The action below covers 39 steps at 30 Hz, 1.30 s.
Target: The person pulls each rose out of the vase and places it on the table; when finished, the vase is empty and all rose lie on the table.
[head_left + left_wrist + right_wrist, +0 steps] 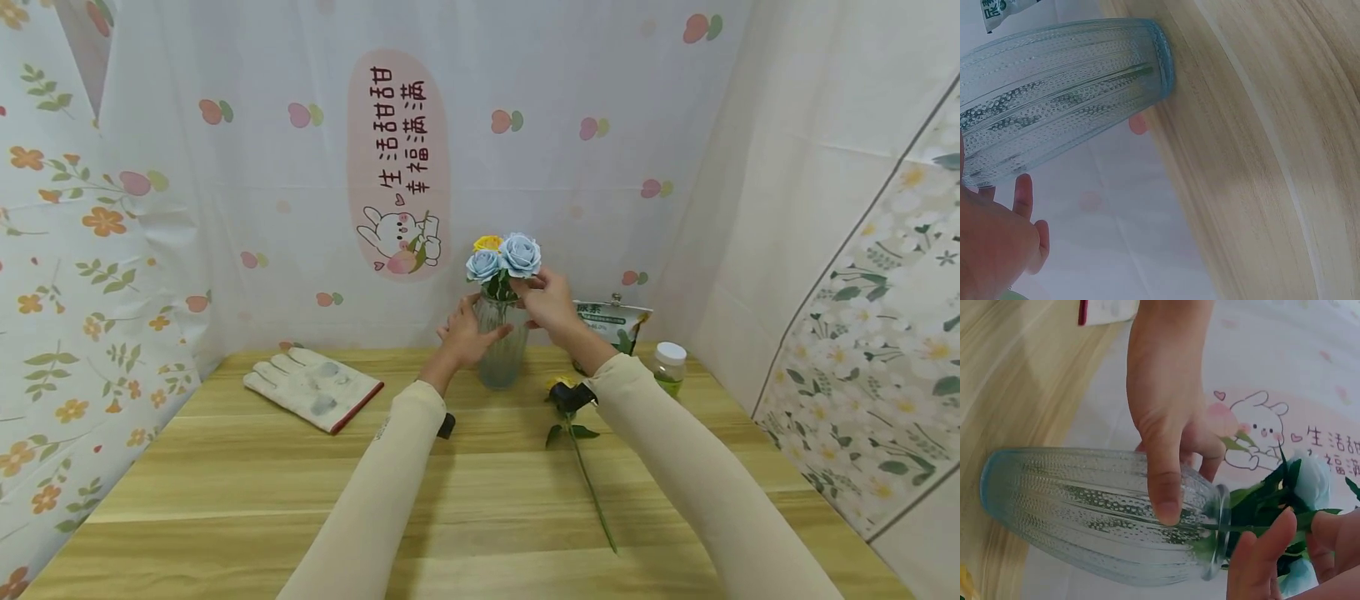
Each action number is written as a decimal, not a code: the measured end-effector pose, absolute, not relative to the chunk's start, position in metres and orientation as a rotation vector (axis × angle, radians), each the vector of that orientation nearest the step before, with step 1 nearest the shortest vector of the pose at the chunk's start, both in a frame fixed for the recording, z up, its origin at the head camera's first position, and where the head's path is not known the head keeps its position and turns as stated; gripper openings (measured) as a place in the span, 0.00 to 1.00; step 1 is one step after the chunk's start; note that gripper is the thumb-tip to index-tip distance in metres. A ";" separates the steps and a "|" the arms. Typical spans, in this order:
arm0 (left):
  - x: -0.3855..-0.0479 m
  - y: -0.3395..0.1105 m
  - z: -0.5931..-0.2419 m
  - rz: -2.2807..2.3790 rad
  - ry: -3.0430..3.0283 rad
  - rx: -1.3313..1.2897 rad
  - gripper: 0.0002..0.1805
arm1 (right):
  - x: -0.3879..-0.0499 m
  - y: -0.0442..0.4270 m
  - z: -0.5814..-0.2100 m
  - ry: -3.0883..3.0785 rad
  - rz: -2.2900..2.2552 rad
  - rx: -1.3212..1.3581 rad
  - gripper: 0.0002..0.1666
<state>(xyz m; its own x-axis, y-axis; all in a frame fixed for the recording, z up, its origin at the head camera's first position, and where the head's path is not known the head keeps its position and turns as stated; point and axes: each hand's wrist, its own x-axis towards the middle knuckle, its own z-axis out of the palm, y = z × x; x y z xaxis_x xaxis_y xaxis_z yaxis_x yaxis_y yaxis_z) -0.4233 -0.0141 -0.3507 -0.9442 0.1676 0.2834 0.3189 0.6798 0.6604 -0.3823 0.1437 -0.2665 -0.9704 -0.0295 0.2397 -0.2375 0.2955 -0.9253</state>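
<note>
A ribbed clear glass vase (501, 367) stands upright on the table and holds two light blue roses and a yellow rose (487, 242). My left hand (465, 337) grips the vase near its neck, thumb across the front; in the right wrist view that thumb (1166, 487) lies on the glass. At the vase mouth, my right hand (553, 304) pinches the green stem of the larger blue rose (519, 254), just under the bloom. Beside it is the smaller blue rose (483, 265). The stem runs down inside the vase (1104, 512).
Another yellow rose lies on the table under my right forearm, its leaves (583, 432) showing and its bloom partly covered by the wrist camera. A white work glove (315, 387) lies at the left. Back right stand a clipped printed pouch (611, 321) and a white-capped jar (670, 367).
</note>
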 end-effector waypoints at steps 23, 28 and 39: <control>-0.425 -0.013 -0.351 -1.115 -2.692 -0.402 0.50 | -0.385 0.137 -0.272 -2.218 1.899 0.336 0.24; -0.425 -0.014 -0.352 -1.130 -2.685 -0.418 0.51 | -0.386 0.134 -0.274 -2.242 1.845 0.336 0.19; -0.428 -0.013 -0.353 -1.131 -2.691 -0.383 0.49 | -0.389 0.125 -0.287 -2.143 1.685 0.365 0.14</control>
<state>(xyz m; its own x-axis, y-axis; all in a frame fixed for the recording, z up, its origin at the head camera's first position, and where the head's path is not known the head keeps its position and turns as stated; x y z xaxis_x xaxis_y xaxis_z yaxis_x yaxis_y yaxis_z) -0.4276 -0.0135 -0.3525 -0.9470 0.1600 0.2784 0.3109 0.6740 0.6701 -0.3885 0.1245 -0.2868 -0.8905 0.0350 0.4535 -0.4325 0.2440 -0.8680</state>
